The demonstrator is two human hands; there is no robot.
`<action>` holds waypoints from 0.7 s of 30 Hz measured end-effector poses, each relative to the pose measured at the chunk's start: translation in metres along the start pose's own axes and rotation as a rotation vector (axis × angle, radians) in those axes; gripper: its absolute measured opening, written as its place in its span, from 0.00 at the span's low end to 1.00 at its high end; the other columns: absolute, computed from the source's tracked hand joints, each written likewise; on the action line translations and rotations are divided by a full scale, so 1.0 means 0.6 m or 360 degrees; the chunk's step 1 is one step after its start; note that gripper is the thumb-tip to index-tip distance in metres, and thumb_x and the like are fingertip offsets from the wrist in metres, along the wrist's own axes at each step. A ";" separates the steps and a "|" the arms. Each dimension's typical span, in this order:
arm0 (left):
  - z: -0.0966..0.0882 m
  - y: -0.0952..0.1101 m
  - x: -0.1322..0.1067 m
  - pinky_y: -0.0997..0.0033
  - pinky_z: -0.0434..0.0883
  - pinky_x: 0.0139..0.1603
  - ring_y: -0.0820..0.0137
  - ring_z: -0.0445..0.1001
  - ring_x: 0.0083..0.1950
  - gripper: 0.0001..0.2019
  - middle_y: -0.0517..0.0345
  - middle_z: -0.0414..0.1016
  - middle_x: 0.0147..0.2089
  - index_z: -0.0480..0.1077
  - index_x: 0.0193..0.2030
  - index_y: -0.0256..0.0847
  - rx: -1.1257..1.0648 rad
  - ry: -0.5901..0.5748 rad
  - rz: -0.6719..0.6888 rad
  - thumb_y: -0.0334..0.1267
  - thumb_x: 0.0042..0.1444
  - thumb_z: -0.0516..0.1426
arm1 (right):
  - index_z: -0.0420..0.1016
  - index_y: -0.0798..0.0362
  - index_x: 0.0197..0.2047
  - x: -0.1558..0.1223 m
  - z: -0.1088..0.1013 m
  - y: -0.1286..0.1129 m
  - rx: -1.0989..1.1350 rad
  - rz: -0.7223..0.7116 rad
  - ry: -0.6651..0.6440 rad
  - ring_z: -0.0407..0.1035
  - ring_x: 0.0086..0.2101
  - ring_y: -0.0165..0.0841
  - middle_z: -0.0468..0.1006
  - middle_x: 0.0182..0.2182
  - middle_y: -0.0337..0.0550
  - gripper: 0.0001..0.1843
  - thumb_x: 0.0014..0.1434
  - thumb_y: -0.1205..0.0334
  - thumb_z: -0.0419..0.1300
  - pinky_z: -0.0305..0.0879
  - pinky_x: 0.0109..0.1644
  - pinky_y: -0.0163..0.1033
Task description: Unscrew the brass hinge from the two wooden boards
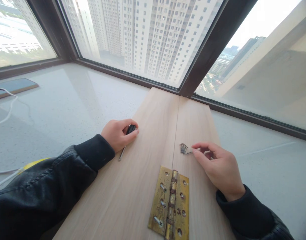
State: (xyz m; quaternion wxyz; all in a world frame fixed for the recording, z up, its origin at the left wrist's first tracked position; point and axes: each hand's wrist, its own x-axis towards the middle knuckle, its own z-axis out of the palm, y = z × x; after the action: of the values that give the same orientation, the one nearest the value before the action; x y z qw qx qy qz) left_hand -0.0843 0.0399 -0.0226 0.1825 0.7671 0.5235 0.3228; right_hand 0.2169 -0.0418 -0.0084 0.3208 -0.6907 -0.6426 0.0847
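My left hand [119,133] is closed around the black handle of a screwdriver [122,153], its metal shaft slanting down over the wooden board's left edge. At the right, my right hand [215,161] pinches a small screw [189,152] between thumb and fingertips. Beside that screw, several loose screws [183,148] lie together on the board. Nearer to me, an opened-flat brass hinge [170,203] straddles the seam between two boards. Three screws stand tilted in holes of its left leaf, while the right leaf's holes show no screws.
Two pale wooden boards [132,186] lie side by side on a white speckled sill [67,100]. Dark window frames [200,50] border the far side. A phone-like flat object [16,87] and a white cable [9,115] lie at the left, with something yellow [35,162] behind my left sleeve.
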 end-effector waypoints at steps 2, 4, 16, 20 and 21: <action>0.000 0.000 0.000 0.73 0.55 0.26 0.78 0.54 0.20 0.13 0.68 0.55 0.16 0.77 0.37 0.38 0.0002 0.0000 -0.0001 0.43 0.53 0.56 | 0.79 0.51 0.34 0.000 0.000 0.000 -0.0015 -0.0010 -0.0003 0.64 0.19 0.29 0.74 0.23 0.38 0.10 0.54 0.54 0.60 0.62 0.24 0.37; 0.000 0.000 0.001 0.73 0.56 0.26 0.77 0.54 0.19 0.13 0.69 0.54 0.16 0.77 0.37 0.38 0.0007 -0.0001 0.0002 0.43 0.54 0.56 | 0.79 0.50 0.34 0.000 0.000 0.000 -0.0031 -0.0029 -0.0026 0.65 0.19 0.30 0.75 0.23 0.38 0.10 0.53 0.55 0.60 0.63 0.25 0.38; -0.001 -0.001 0.000 0.72 0.56 0.26 0.77 0.54 0.20 0.13 0.68 0.54 0.16 0.77 0.37 0.38 0.0006 -0.0019 -0.0005 0.43 0.54 0.56 | 0.78 0.49 0.32 0.001 0.000 0.000 -0.0143 -0.0133 -0.0059 0.67 0.23 0.34 0.77 0.25 0.41 0.12 0.55 0.50 0.61 0.64 0.30 0.42; -0.001 0.001 0.001 0.72 0.56 0.26 0.77 0.55 0.20 0.13 0.68 0.54 0.16 0.77 0.37 0.38 0.0005 -0.0020 -0.0011 0.43 0.54 0.56 | 0.79 0.49 0.32 0.001 -0.001 -0.002 -0.0130 -0.0151 -0.0065 0.67 0.23 0.32 0.78 0.25 0.40 0.13 0.57 0.49 0.60 0.64 0.29 0.40; -0.001 0.001 0.001 0.72 0.56 0.26 0.77 0.55 0.20 0.13 0.68 0.54 0.16 0.77 0.37 0.38 0.0005 -0.0019 -0.0013 0.43 0.54 0.56 | 0.78 0.49 0.32 0.001 -0.001 -0.002 -0.0128 -0.0148 -0.0054 0.67 0.23 0.32 0.78 0.25 0.39 0.13 0.58 0.49 0.60 0.64 0.30 0.40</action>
State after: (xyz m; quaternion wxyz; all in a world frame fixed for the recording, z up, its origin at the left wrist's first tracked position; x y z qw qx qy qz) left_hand -0.0842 0.0400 -0.0217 0.1858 0.7671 0.5261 0.3165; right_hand 0.2162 -0.0416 -0.0073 0.2854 -0.6709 -0.6822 0.0555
